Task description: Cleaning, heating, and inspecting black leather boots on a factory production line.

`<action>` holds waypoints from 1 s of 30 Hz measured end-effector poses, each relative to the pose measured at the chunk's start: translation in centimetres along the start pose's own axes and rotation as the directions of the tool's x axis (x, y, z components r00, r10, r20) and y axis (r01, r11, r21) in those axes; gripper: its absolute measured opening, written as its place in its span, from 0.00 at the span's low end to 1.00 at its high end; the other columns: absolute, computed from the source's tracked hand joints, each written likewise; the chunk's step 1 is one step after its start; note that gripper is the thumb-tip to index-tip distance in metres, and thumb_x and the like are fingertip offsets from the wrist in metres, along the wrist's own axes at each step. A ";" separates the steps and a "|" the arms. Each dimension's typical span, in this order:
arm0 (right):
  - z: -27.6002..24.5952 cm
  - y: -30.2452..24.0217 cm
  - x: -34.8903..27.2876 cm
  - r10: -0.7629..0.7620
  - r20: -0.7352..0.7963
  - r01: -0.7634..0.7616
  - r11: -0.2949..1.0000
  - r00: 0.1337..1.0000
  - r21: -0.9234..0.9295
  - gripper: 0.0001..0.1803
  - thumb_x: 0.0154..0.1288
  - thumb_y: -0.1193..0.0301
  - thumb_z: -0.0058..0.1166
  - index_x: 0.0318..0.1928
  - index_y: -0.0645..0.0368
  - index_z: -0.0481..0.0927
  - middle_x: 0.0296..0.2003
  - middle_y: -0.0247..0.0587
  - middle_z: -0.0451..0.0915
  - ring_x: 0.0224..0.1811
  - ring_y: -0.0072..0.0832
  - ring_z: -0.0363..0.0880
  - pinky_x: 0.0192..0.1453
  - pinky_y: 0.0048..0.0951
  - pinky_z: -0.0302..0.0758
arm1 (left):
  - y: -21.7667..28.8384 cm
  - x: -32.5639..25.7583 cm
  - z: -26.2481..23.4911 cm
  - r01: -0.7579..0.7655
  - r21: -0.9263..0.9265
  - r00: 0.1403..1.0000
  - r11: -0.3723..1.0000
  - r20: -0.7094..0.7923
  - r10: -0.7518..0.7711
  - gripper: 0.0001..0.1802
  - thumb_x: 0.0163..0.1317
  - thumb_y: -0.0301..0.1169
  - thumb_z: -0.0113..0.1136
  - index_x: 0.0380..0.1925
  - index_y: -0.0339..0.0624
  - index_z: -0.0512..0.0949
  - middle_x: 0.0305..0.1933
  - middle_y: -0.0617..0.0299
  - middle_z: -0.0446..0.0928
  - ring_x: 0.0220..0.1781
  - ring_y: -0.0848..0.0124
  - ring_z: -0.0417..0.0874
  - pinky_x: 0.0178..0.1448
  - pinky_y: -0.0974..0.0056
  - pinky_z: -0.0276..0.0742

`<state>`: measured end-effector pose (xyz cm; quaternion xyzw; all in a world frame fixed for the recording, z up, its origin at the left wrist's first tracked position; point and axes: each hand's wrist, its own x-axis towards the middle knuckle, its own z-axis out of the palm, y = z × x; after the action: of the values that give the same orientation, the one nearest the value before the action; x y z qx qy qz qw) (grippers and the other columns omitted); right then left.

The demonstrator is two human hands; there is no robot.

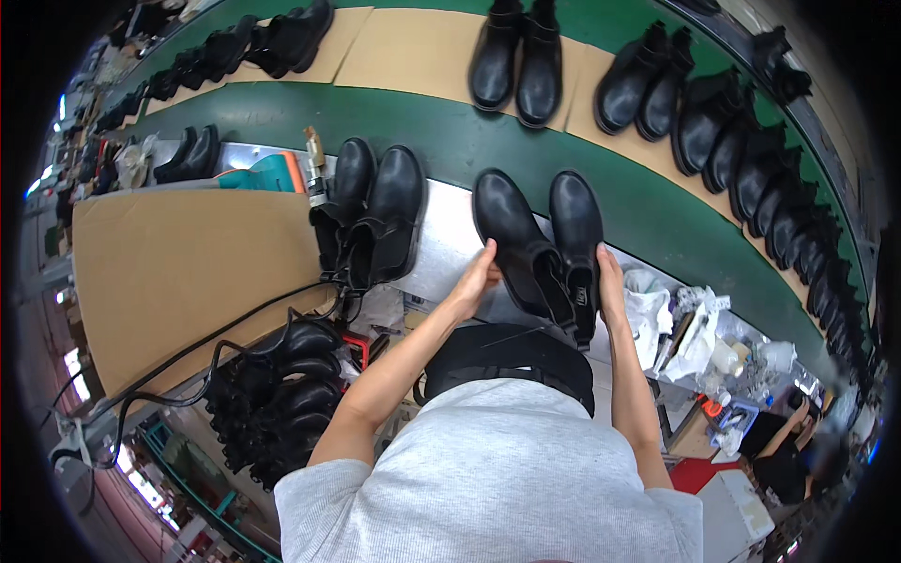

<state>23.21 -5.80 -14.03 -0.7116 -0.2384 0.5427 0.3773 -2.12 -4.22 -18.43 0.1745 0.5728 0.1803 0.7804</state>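
Both hands on the black boots (540,249) — left hand (477,280) and right hand (608,281) gripping the pair's sides at the green belt (450,131).

Green conveyor belt (282,117) w/ cardboard sheets (413,47) carrying black boot pairs (516,56).

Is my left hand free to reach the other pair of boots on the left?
Probably not yet: the left hand grips a boot. The other pair stands close, nothing between.
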 end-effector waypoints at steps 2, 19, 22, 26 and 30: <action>0.3 0.0 0.2 0.020 0.005 -0.021 0.999 1.000 0.035 0.34 0.68 0.49 0.43 0.56 0.70 0.70 0.49 0.45 0.76 0.51 0.26 0.71 0.58 0.23 0.63 | 2.4 -1.5 3.3 -0.072 -0.024 0.996 0.997 -0.046 0.070 0.34 0.62 0.61 0.43 0.47 0.39 0.71 0.45 0.58 0.76 0.47 0.70 0.75 0.53 0.64 0.68; -0.2 1.9 -1.8 0.000 0.165 -0.096 0.815 0.986 0.571 0.34 0.68 0.43 0.35 0.52 0.64 0.73 0.33 0.34 0.79 0.33 0.21 0.75 0.42 0.22 0.70 | 11.7 -11.0 6.4 -0.473 0.488 0.880 0.734 0.219 0.421 0.43 0.65 0.65 0.21 0.59 0.36 0.62 0.43 0.50 0.77 0.47 0.65 0.75 0.52 0.63 0.68; -0.3 0.3 -4.1 -0.019 0.075 -0.020 0.869 0.997 0.494 0.36 0.68 0.42 0.34 0.54 0.65 0.71 0.32 0.34 0.80 0.32 0.21 0.75 0.41 0.21 0.70 | 11.9 -11.5 6.9 -0.470 0.459 0.882 0.753 0.248 0.400 0.46 0.63 0.67 0.18 0.59 0.36 0.63 0.42 0.52 0.77 0.48 0.65 0.74 0.52 0.60 0.66; -0.9 -2.9 -4.1 -0.056 -0.064 0.076 0.920 0.996 0.384 0.38 0.68 0.41 0.33 0.57 0.65 0.70 0.32 0.33 0.80 0.31 0.20 0.74 0.40 0.21 0.70 | 12.2 -9.6 6.7 -0.278 0.251 0.951 0.927 0.209 0.229 0.50 0.59 0.71 0.20 0.61 0.38 0.61 0.47 0.54 0.76 0.51 0.64 0.73 0.57 0.54 0.63; -0.4 -6.6 -5.1 -0.120 0.165 0.068 0.955 0.979 0.289 0.48 0.64 0.35 0.22 0.65 0.68 0.57 0.40 0.41 0.80 0.38 0.21 0.76 0.44 0.23 0.71 | 8.6 -2.9 4.7 -0.027 -0.166 0.995 0.986 0.088 0.042 0.46 0.56 0.72 0.30 0.58 0.45 0.65 0.52 0.56 0.74 0.57 0.62 0.71 0.64 0.50 0.59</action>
<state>22.56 -5.72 -5.69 -0.5861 -0.2257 0.6149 0.4770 0.83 1.58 -10.53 0.1273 0.5165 0.2321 0.8144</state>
